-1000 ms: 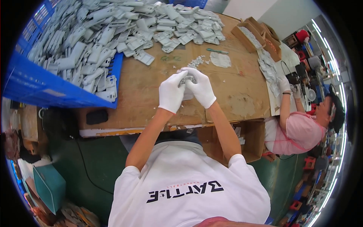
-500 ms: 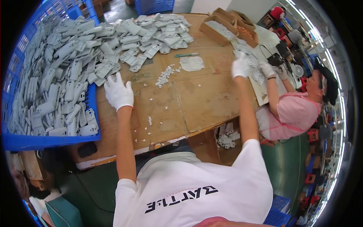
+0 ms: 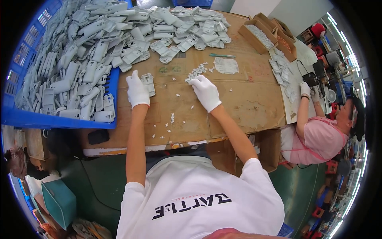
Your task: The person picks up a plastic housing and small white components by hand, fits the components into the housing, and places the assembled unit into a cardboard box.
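My left hand, in a white glove, is closed at the left edge of a light grey plastic housing that has cut-outs in it. The housing is just above the cardboard-covered table or resting on it; I cannot tell which. My right hand, also gloved, has its fingertips pinched together at the near edge of a small heap of tiny white parts. Whatever is between those fingertips is hidden. Beyond my left hand lies a large pile of similar grey housings.
A blue crate full of housings stands at left. Past the heap lie a teal pen and a crumpled white sheet. Cardboard boxes of small parts stand at far right. A co-worker in pink works beside stacked housings.
My left hand has come away from the pile's edge with a housing. My right hand has moved left from the housings by the co-worker to the tiny white parts. The view has shifted.
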### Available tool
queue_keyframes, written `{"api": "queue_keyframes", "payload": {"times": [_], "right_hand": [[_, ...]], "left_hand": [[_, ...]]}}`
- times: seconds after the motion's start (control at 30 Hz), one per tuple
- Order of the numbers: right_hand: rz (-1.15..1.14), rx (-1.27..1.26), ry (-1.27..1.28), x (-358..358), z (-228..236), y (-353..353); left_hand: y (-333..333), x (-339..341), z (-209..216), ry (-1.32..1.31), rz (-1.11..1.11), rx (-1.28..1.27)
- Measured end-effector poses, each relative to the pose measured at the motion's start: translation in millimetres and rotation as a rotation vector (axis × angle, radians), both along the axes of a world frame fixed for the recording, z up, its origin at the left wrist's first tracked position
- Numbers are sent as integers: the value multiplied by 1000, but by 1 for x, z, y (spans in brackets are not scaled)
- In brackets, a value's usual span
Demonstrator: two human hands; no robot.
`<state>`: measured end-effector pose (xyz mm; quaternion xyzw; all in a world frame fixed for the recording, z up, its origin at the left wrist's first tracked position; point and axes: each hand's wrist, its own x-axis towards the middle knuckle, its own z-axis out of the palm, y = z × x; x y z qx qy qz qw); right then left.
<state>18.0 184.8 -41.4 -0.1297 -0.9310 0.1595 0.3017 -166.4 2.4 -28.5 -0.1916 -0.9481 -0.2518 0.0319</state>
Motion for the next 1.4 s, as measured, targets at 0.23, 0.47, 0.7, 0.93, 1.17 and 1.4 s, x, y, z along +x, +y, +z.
{"api": "queue_keyframes", "payload": {"times": [0.23, 0.47, 0.7, 0.93, 1.17, 1.4], "right_hand": [[248, 349, -144, -18, 3, 20], [165, 401, -473, -33, 18, 18], [-2, -182, -278, -24, 28, 24], [-43, -283, -218, -13, 25, 17], [-58, -261, -106, -3, 14, 14], [-81, -213, -227, 1, 12, 10]], "left_hand": [[-12, 1, -2, -214, -101, -24], [-29, 45, 17, -225, -252, 239], [-19, 71, 25, -217, -414, 409], [-16, 73, 20, -212, -437, 389], [-18, 73, 20, -233, -370, 329], [-16, 77, 18, -192, -387, 305]]}}
